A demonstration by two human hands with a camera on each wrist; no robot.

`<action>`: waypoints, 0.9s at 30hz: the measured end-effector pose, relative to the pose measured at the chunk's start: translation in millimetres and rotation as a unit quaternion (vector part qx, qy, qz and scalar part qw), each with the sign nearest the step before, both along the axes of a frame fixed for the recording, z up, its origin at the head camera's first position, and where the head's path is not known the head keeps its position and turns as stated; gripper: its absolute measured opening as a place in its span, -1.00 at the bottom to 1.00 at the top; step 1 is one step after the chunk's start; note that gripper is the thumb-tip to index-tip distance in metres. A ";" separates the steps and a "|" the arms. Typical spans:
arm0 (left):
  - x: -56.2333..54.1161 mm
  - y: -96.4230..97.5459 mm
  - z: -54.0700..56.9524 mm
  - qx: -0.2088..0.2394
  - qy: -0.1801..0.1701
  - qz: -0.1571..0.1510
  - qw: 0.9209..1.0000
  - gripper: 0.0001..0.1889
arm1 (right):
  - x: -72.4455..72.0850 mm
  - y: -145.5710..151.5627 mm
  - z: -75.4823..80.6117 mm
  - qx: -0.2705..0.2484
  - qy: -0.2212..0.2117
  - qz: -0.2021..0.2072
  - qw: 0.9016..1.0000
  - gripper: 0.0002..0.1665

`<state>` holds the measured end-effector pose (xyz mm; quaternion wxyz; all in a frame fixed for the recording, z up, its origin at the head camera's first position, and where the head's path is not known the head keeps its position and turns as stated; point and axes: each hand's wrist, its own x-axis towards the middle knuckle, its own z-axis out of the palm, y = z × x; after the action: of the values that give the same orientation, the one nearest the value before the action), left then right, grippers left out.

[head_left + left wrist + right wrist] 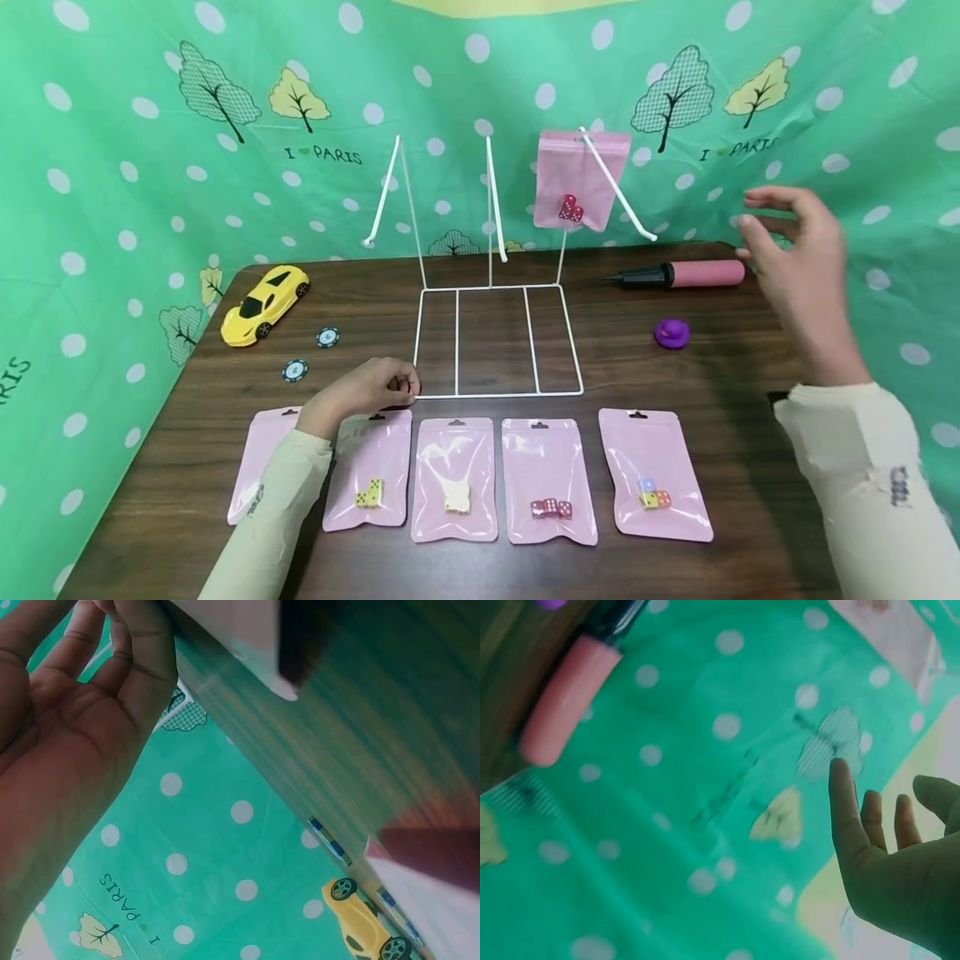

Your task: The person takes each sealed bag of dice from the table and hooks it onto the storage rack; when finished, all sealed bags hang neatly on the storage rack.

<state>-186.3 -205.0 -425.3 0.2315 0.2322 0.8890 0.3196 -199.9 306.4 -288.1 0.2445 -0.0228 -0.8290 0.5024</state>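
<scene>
A white wire display rack (498, 395) stands on the table, with three prongs slanting forward. My left hand (366, 387) pinches its front left corner between thumb and curled fingers; in the left wrist view the fingertips run out of the top edge. From the right prong hangs a pink pouch (553, 173) with red dice at its bottom. My right hand (804, 271) is raised in the air right of the rack, fingers loosely bent and holding nothing. Across the front lie several more pink pouches, one with yellow dice (370, 493), one with red dice (552, 507), one with mixed-colour dice (653, 495).
A yellow toy car (267, 305) and two poker chips (327, 337) are on the left of the table. To the right lie a pink-and-black hand pump (705, 273) and a purple rubber duck (672, 333). A green dotted cloth (480, 83) hangs behind.
</scene>
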 end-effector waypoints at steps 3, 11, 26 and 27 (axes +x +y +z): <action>-1.1 -0.1 1.5 0.002 0.003 -0.003 1.000 -0.91 | 19.3 18.2 -6.3 -0.021 -0.007 -0.017 1.000 -0.60; -1.5 -0.6 2.0 0.003 0.007 -0.006 1.000 -0.90 | 63.5 53.0 -36.2 0.069 -0.075 -0.078 0.992 -0.47; 0.9 1.3 1.1 -0.006 0.004 -0.003 1.000 -0.92 | 122.8 90.7 -102.1 0.189 -0.210 0.021 0.959 -0.29; 1.1 1.1 0.9 -0.007 0.005 -0.003 1.000 -0.91 | 125.3 90.0 -105.2 0.190 -0.221 0.035 0.956 -0.28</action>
<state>-185.2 -204.0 -424.4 0.2297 0.2344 0.8916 0.3119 -74.5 396.4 -393.3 0.0372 -0.0569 -0.9428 0.3264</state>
